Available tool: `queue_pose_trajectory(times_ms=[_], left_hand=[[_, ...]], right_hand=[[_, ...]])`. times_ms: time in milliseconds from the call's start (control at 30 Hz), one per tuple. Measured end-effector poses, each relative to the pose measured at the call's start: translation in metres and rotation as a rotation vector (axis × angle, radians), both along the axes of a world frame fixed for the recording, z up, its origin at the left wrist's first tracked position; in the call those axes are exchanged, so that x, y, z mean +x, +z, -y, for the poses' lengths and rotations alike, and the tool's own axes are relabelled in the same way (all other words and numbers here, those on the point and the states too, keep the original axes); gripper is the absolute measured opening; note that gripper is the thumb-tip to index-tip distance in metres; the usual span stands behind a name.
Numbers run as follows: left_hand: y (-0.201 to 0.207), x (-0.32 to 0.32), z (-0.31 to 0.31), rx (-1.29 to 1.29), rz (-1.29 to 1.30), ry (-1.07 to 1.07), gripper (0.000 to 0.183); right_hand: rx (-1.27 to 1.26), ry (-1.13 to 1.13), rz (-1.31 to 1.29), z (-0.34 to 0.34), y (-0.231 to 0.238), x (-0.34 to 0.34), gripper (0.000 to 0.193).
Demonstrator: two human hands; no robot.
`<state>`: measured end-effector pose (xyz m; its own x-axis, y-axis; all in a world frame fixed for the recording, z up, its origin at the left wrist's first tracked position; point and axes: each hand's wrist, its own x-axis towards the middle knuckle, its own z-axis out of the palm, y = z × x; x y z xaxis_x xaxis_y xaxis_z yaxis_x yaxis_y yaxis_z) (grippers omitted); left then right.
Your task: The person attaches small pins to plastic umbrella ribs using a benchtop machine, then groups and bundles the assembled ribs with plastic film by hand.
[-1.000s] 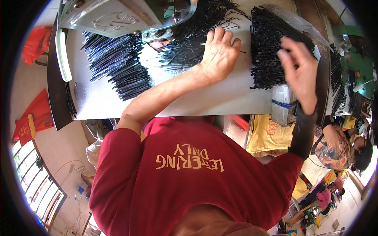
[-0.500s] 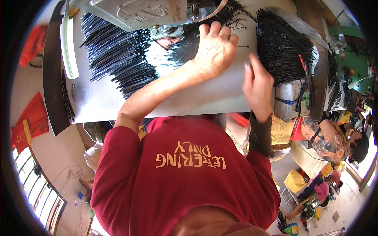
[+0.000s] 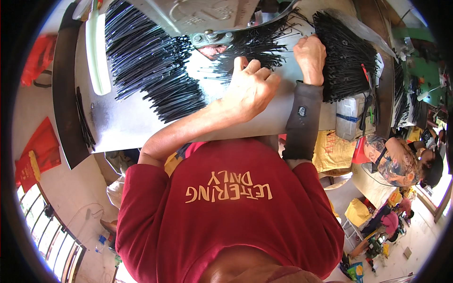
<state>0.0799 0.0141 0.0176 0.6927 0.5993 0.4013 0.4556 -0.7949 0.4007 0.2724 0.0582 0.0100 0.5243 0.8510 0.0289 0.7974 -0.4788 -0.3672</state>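
My left hand (image 3: 252, 89) hovers over the metal worktop (image 3: 236, 126), in front of the machine, with its fingers curled in. Whatever it may hold is hidden. Farther off to the right, my right hand (image 3: 310, 54) is closed at the left edge of a heap of thin black rods (image 3: 342, 61); I cannot make out anything in its fingers. Between the hands and the machine lies a looser spread of black rods (image 3: 264, 49). A large layered pile of black rods (image 3: 151, 61) covers the worktop's left part.
A grey metal machine (image 3: 203, 14) with a bolted block (image 3: 212, 38) overhangs the far middle. A white lamp (image 3: 97, 56) stands at the left. To the right sits a grey box (image 3: 350, 115) with a blue band. Other people (image 3: 401, 160) are at the far right.
My right hand has moved away from me to the right-hand heap, and its extended fingers have curled in. My left hand has come back toward me, still curled.
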Motion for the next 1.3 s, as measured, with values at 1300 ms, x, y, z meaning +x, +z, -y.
queue_pose_trajectory(times_ms=[1300], left_hand=[[-0.016,-0.043,0.017,-1.139,0.973,0.215,0.024]], right_hand=[[0.269,0.823,-0.156,0.083,0.014,-0.079,0.014]])
